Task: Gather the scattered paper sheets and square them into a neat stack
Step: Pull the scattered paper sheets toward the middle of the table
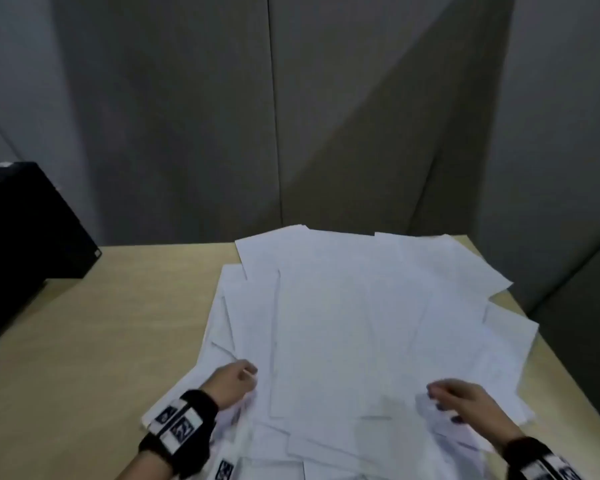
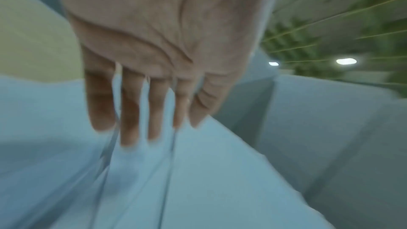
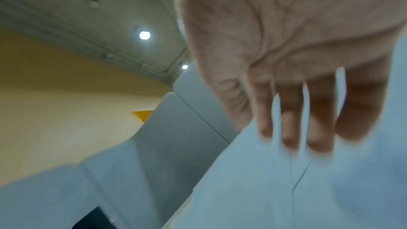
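Note:
Several white paper sheets (image 1: 354, 323) lie fanned and overlapping over the right half of a light wooden table (image 1: 84, 341). My left hand (image 1: 234, 381) rests at the pile's near left side, its fingers (image 2: 130, 119) straight and pointing down onto the sheets (image 2: 198, 180). At the near right, my right hand (image 1: 461, 398) hovers palm down over the pile, its fingers (image 3: 290, 124) straight and slightly spread above the sheets (image 3: 286, 189). Neither hand holds a sheet. Both wrist views are motion-blurred.
A black box-like object (image 1: 25, 230) stands at the table's far left. Grey partition walls (image 1: 291, 116) close off the back and right. Some sheets reach the table's right edge (image 1: 551, 344) and far edge. Bare tabletop shows on the left.

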The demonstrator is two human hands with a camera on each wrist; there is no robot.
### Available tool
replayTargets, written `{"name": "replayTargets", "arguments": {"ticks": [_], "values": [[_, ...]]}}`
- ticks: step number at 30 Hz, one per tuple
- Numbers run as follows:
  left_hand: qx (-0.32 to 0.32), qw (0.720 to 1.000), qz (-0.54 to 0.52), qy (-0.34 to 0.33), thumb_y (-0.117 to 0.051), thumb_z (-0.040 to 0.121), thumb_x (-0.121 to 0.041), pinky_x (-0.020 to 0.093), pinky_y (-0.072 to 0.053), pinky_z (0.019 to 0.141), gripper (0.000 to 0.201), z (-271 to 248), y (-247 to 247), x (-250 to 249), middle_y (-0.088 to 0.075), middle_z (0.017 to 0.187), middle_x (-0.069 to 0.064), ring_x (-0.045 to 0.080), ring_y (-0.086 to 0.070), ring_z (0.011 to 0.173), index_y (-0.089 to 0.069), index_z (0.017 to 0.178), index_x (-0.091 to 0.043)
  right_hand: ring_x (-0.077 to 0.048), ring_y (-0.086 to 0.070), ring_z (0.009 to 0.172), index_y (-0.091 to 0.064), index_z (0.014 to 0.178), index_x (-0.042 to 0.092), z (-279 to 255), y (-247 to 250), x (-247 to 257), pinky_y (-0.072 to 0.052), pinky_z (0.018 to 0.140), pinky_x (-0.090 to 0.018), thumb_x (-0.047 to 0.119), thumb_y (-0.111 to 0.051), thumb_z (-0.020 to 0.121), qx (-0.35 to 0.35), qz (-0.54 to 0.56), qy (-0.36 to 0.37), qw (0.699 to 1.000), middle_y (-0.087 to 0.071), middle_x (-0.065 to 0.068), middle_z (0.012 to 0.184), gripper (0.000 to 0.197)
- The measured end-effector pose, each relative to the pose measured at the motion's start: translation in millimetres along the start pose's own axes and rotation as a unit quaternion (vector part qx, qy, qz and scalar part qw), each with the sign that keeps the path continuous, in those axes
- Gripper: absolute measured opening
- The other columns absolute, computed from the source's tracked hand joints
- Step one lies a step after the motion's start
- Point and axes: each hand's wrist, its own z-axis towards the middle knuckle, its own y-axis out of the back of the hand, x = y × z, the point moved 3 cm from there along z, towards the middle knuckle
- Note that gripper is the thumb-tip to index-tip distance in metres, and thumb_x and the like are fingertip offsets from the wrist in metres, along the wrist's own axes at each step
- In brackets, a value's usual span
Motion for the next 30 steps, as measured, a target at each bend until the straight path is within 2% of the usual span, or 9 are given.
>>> {"name": "replayTargets", "arguments": {"ticks": [4, 8, 10, 13, 18, 22, 25, 27, 30], "values": [[-0.101, 0.982, -0.100, 0.126, -0.056, 0.089, -0.020, 0.031, -0.037, 0.102, 0.059, 35, 0, 1, -0.037, 0.144, 0.020, 0.031, -0.043, 0.129, -0.030, 0.140, -0.004, -0.026, -0.051, 0.089, -0.050, 0.124, 0.001, 50, -14, -3, -0.043, 0.065, -0.029, 0.008, -0.062, 0.085, -0.090, 0.020, -0.055, 0.994, -0.053, -0.020, 0.121, 0.041], [-0.172, 0.947, -0.171, 0.212, -0.063, 0.084, -0.031, 0.044, -0.038, 0.104, 0.075, 47, -9, 3, -0.033, 0.144, 0.024, 0.041, -0.037, 0.131, -0.023, 0.141, -0.003, -0.033, -0.048, 0.123, -0.033, 0.139, 0.002, 79, -31, -8, -0.038, 0.101, -0.037, 0.018, -0.069, 0.081, -0.151, 0.021, -0.090, 0.984, -0.043, -0.024, 0.140, 0.070], [-0.180, 0.939, -0.191, 0.223, -0.066, 0.080, -0.037, 0.046, -0.037, 0.105, 0.082, 53, -9, 1, -0.036, 0.144, 0.024, 0.042, -0.036, 0.131, -0.022, 0.140, -0.001, -0.034, -0.041, 0.131, -0.023, 0.143, 0.001, 88, -37, -3, -0.033, 0.107, -0.037, 0.021, -0.070, 0.080, -0.167, 0.042, -0.097, 0.980, -0.038, -0.023, 0.145, 0.081], [-0.185, 0.938, -0.185, 0.226, -0.069, 0.078, -0.038, 0.046, -0.036, 0.106, 0.087, 56, -9, 2, -0.038, 0.143, 0.024, 0.040, -0.035, 0.133, -0.022, 0.141, 0.000, -0.032, -0.040, 0.133, -0.018, 0.145, 0.000, 93, -45, 8, -0.031, 0.107, -0.033, 0.015, -0.067, 0.083, -0.185, 0.083, -0.094, 0.975, -0.036, -0.021, 0.147, 0.080], [-0.245, 0.937, -0.201, 0.146, -0.059, 0.086, -0.004, 0.035, -0.041, 0.098, 0.048, 55, -2, -3, -0.055, 0.131, 0.020, 0.035, -0.053, 0.119, -0.042, 0.131, 0.001, -0.032, -0.055, 0.114, -0.036, 0.139, 0.006, 105, -68, 7, -0.045, 0.098, -0.036, 0.000, -0.052, 0.086, -0.142, 0.074, -0.047, 0.986, -0.052, -0.019, 0.134, 0.056], [-0.219, 0.953, -0.164, 0.132, -0.056, 0.089, -0.006, 0.032, -0.043, 0.093, 0.032, 59, 12, 3, -0.060, 0.123, 0.025, 0.035, -0.057, 0.115, -0.058, 0.117, 0.008, -0.023, -0.057, 0.076, -0.049, 0.125, -0.002, 111, -64, 9, -0.050, 0.061, -0.016, -0.007, -0.047, 0.087, -0.032, 0.014, -0.046, 0.998, -0.061, -0.018, 0.106, 0.039], [-0.208, 0.955, -0.156, 0.140, -0.057, 0.088, -0.005, 0.029, -0.044, 0.086, 0.031, 65, 18, 10, -0.059, 0.121, 0.027, 0.035, -0.058, 0.112, -0.060, 0.112, 0.014, -0.022, -0.054, 0.064, -0.048, 0.127, -0.003, 118, -51, 9, -0.048, 0.053, -0.020, 0.009, -0.056, 0.090, -0.048, 0.043, -0.066, 0.996, -0.061, -0.014, 0.086, 0.040], [-0.210, 0.955, -0.145, 0.150, -0.057, 0.088, -0.007, 0.028, -0.042, 0.091, 0.038, 68, 19, 12, -0.047, 0.132, 0.029, 0.036, -0.054, 0.117, -0.054, 0.118, 0.016, -0.021, -0.052, 0.063, -0.046, 0.128, 0.004, 125, -46, 12, -0.045, 0.055, -0.027, 0.017, -0.058, 0.090, -0.098, 0.069, -0.066, 0.991, -0.060, -0.012, 0.082, 0.042], [-0.201, 0.960, -0.106, 0.167, -0.051, 0.092, -0.017, 0.031, -0.035, 0.102, 0.045, 68, 21, 9, -0.029, 0.140, 0.022, 0.035, -0.038, 0.127, -0.047, 0.125, 0.013, -0.029, -0.057, 0.094, -0.041, 0.134, 0.004, 131, -51, 19, -0.045, 0.084, -0.035, 0.016, -0.058, 0.089, -0.148, 0.062, -0.055, 0.986, -0.059, -0.020, 0.116, 0.050]]}}
